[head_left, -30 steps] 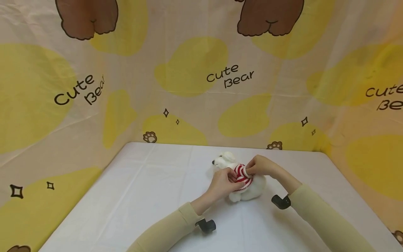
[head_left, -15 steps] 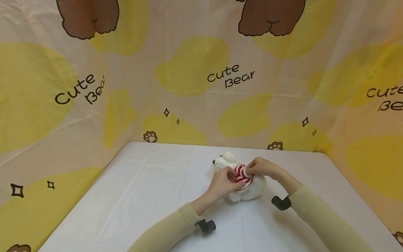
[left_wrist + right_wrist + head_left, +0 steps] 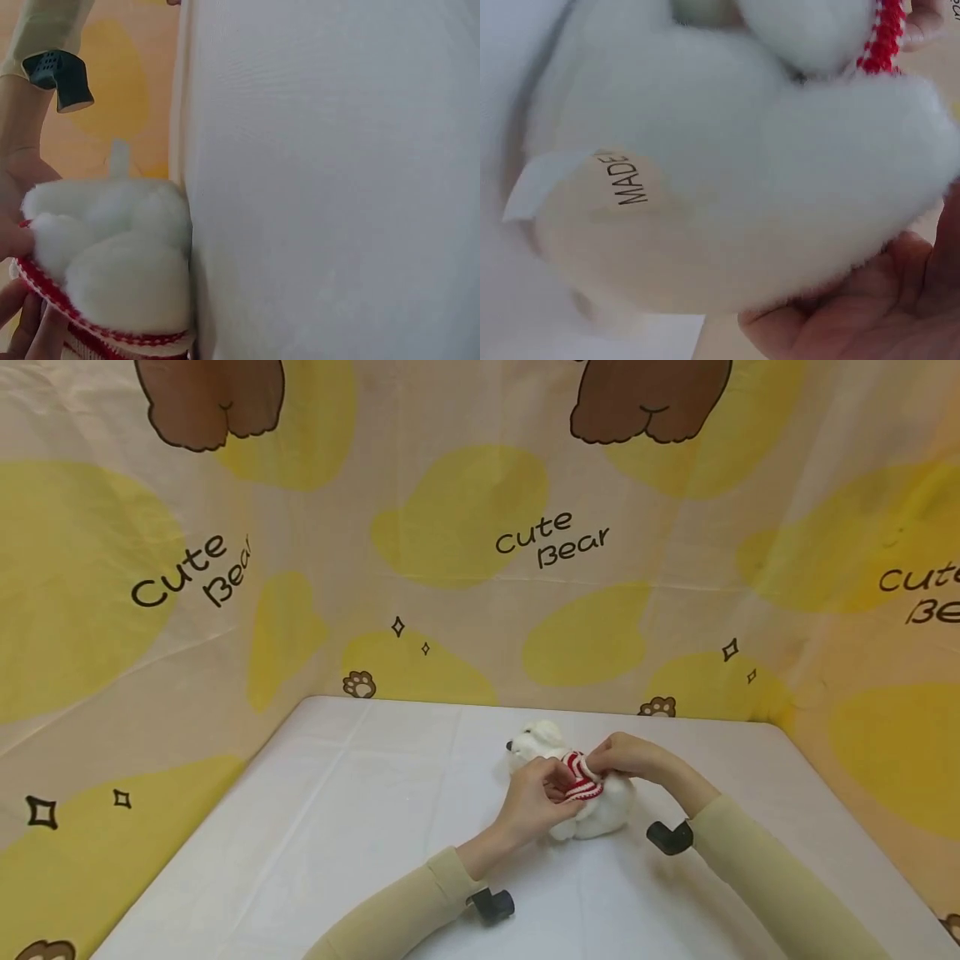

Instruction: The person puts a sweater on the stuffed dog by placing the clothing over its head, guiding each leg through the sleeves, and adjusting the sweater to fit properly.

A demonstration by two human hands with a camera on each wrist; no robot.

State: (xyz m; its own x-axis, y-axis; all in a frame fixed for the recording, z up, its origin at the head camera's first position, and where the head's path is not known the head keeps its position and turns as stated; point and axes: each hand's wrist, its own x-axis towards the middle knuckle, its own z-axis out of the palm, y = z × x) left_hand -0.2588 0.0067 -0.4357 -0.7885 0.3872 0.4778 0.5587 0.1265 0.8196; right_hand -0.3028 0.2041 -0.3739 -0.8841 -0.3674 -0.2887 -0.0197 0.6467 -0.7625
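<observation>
A white plush toy [image 3: 612, 814] with a black nose rests on the table, its head toward the back left. It wears a red-and-white striped knitted sweater [image 3: 585, 789], bunched up around its middle. My left hand [image 3: 534, 797] pinches the sweater's near edge between thumb and curled fingers. At the toy's back, my right hand [image 3: 628, 756] pinches the sweater's upper rear edge. Seen from the left wrist, the sweater's hem [image 3: 90, 322] curves around the fluffy body [image 3: 135, 277]. A fabric label [image 3: 626, 180] lettered "MADE" shows on the toy's fur in the right wrist view.
The white-covered table [image 3: 337, 827] stands against a yellow-patterned cloth backdrop [image 3: 450, 527] at the back and sides. A black wrist camera [image 3: 491, 906] is strapped at the left sleeve, and another black wrist camera [image 3: 670, 837] at the right.
My left hand has shifted slightly right, and the sweater's near lower hem has ridden up, baring more white fur. The right hand keeps its grip nearly in place.
</observation>
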